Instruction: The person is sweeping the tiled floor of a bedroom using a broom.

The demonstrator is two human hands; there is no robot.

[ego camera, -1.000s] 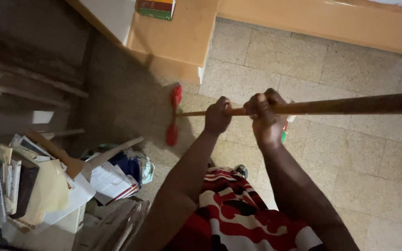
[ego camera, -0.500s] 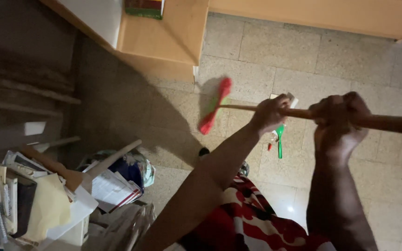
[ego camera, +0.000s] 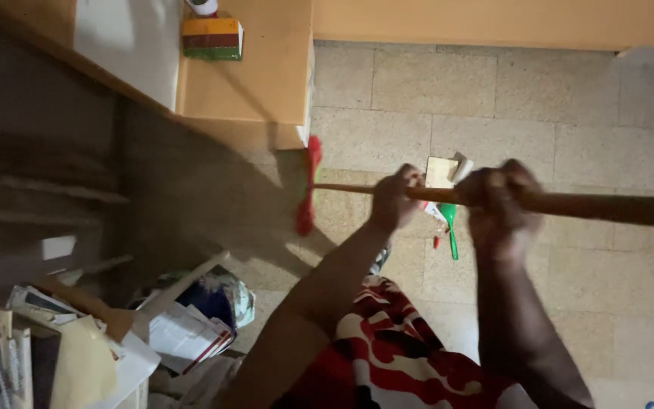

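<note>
A red-and-white patterned garment (ego camera: 395,356) is seen nearest the camera, with a heap of papers and books (ego camera: 77,341) at the lower left. Above it, a broom (ego camera: 493,198) is held level over the tiled floor (ego camera: 607,136), its long wooden handle running left to right across the frame. The red bristle head (ego camera: 308,185) points left, seen edge-on and slightly blurred, beside the corner of a pale wooden cabinet (ego camera: 259,83). The left hand (ego camera: 393,201) is clenched in a full grip around the handle nearer the head; the right hand (ego camera: 497,204) is wrapped around it further back. A green plastic spoon (ego camera: 450,227) and a card scrap (ego camera: 440,173) lie on the floor under the handle. A striped box (ego camera: 212,38) rests on the cabinet.
</note>
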